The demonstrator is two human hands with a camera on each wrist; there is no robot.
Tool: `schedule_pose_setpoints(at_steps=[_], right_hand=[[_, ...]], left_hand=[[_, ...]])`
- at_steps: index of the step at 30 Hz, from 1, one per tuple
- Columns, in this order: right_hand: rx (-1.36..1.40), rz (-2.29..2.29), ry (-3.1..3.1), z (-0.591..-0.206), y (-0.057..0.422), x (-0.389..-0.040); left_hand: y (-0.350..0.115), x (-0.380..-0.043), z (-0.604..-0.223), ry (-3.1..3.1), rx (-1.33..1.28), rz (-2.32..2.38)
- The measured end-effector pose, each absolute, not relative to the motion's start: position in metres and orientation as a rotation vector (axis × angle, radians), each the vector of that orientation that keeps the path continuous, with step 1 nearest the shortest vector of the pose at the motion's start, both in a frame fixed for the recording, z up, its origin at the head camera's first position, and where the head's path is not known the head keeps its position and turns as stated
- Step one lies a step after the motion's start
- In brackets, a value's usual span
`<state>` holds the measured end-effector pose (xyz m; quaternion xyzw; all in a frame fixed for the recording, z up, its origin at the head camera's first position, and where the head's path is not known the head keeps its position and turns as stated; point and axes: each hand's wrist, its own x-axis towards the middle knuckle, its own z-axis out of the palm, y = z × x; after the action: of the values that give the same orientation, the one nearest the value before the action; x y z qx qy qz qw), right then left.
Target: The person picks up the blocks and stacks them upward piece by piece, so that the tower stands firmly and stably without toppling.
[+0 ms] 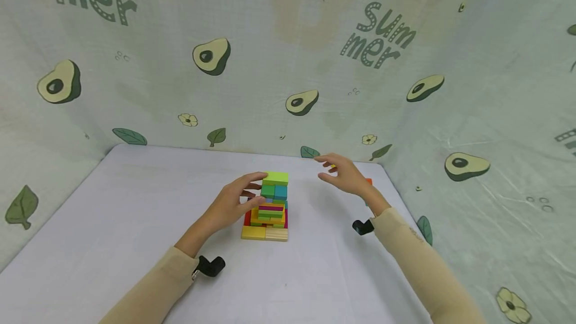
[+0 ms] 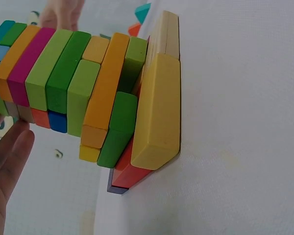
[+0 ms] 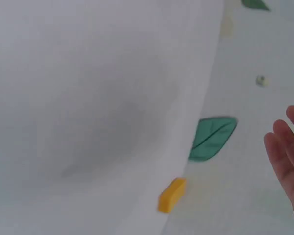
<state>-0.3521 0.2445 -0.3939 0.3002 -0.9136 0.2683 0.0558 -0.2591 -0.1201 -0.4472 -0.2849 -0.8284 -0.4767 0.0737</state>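
A tower of colourful wooden blocks (image 1: 272, 214) stands on the white table, with a lime block (image 1: 275, 178) on top and a yellow block (image 2: 159, 112) and a pale wood block (image 1: 276, 234) at its foot. My left hand (image 1: 231, 201) is at the tower's upper left side, fingers loosely bent and fingertips right at the blocks. In the left wrist view its fingers (image 2: 14, 152) lie along the side of the upper layers. Raised to the right of the tower, my right hand (image 1: 344, 176) holds nothing, its fingers relaxed and spread.
An orange-yellow block (image 3: 172, 196) lies near the table's back edge. Beyond my right forearm is an orange-red block (image 1: 369, 181), with a teal block (image 2: 142, 12) beside it in the left wrist view. A cloth printed with avocados (image 1: 212, 57) hangs behind and to the sides.
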Motion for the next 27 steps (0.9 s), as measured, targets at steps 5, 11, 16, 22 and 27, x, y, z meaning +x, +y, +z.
schedule_pose_setpoints(at_steps=[5,11,16,22,27], right_hand=[[0.671,0.763,-2.917,-0.420,0.280,-0.380],[0.450,0.780,-3.047,-0.435,0.298,-0.400],[0.366,0.778,-3.103,-0.443,0.300,-0.410],[0.349,0.700,-3.178,-0.450,0.295,-0.416],[0.399,0.664,-3.161,-0.453,0.291,-0.416]], left_hand=[[-0.119,-0.258,-0.447,-2.500,-0.849,-1.423],[-0.119,-0.257,-0.446,-2.503,-0.837,-1.419],[-0.119,-0.258,-0.445,-2.505,-0.838,-1.424],[-0.117,-0.257,-0.444,-2.500,-0.844,-1.428],[-0.119,-0.257,-0.444,-2.500,-0.830,-1.420]])
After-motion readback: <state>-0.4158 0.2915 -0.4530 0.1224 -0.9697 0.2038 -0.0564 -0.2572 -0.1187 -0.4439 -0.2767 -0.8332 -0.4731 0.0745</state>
